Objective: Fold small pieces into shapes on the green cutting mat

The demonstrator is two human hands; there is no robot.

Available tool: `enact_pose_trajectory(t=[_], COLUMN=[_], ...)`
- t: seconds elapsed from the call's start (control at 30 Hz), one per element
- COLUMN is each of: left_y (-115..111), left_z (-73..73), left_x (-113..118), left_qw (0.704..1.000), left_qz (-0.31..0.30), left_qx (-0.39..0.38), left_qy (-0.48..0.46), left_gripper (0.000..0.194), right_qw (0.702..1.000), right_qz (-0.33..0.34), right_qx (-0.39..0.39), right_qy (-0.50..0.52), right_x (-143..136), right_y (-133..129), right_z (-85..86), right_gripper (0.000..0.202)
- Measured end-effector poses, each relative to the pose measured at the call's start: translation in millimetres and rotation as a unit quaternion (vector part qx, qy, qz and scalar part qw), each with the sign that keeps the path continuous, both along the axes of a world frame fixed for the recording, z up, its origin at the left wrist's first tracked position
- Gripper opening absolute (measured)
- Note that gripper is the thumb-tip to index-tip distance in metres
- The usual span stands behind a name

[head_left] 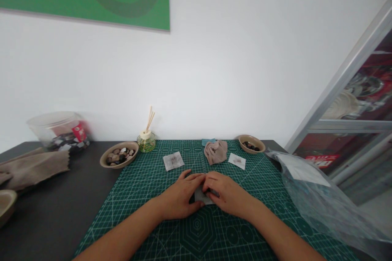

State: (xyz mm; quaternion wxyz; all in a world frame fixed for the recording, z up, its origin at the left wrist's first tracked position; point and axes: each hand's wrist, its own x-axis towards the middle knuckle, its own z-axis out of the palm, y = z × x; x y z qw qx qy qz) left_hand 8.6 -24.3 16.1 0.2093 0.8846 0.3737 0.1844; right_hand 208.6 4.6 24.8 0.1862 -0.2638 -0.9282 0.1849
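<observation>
Rests the left hand (183, 195) on a small, square, grey-white sheet with dark smudges (199, 196), thumb at the near edge, forefinger reaching toward the far edge, thumb and forefinger apart. Curls the right hand (226, 192) over the same sheet, fingertips bent toward the thumb around a dark area; cannot tell whether clamped on anything. Meets the left fingertips with the right at the sheet's far side. Lies, as to the sheet, on a green gridded cutting mat (147, 220), near its middle.

Beyond the hands, from left to right, shows:
- on the mat, a smudged white square (173, 161), a crumpled beige cloth (216, 153) with a blue piece (208, 142) just behind, and a second smudged white sheet (237, 161);
- at the left, an oval tan bowl of mixed stones (104, 161), just beside a glass reed diffuser (146, 143);
- at the right, a tan bowl of dark stones (261, 149), near a clear plastic bag (318, 200).
</observation>
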Motion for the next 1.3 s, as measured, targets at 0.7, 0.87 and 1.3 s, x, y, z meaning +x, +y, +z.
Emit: enact_pose_trajectory(t=[0.7, 0.87, 1.3], left_y=[0.2, -0.1, -0.9], left_z=[4.0, 3.1, 2.7], left_x=[1.7, 1.1, 1.0], left_qw=[1.0, 1.0, 1.0], left_qz=[0.002, 0.003, 0.0], left_qx=[-0.008, -0.008, -0.005], left_qy=[0.001, -0.002, -0.005], left_gripper=[0.055, 0.056, 0.054], right_qw=[1.0, 1.0, 1.0], right_qz=[-0.014, -0.01, 0.003], right_qx=[-0.016, -0.004, 0.001], right_qy=[0.009, -0.004, -0.003], right_x=[-1.1, -1.7, -2.2], right_y=[-1.0, -0.8, -3.2], right_z=[1.0, 1.5, 3.7], right_gripper=[0.015, 0.015, 0.017])
